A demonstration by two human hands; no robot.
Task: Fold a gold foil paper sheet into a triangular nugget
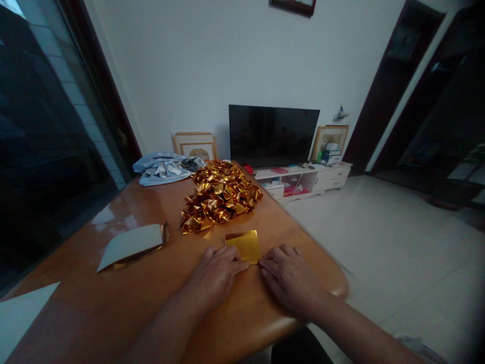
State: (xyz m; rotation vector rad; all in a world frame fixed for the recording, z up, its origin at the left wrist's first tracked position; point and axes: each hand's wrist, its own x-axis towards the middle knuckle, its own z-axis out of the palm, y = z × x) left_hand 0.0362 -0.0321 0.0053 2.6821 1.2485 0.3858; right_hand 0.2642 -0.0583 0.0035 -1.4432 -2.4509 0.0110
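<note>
One square sheet of shiny gold foil (243,245) flat on glossy wooden counter (159,298), near crinkled gold heap (220,194). Left hand (215,275) and right hand (286,275) with fingers stretched flat, pressing sheet's near edge, gripping nothing.

Both forearms are extended forward. The left hand (217,273) and right hand (286,275) are laid palm-down, close together, fingers apparently flattened and slightly spread, though dimness obscures fingertip detail.
</note>
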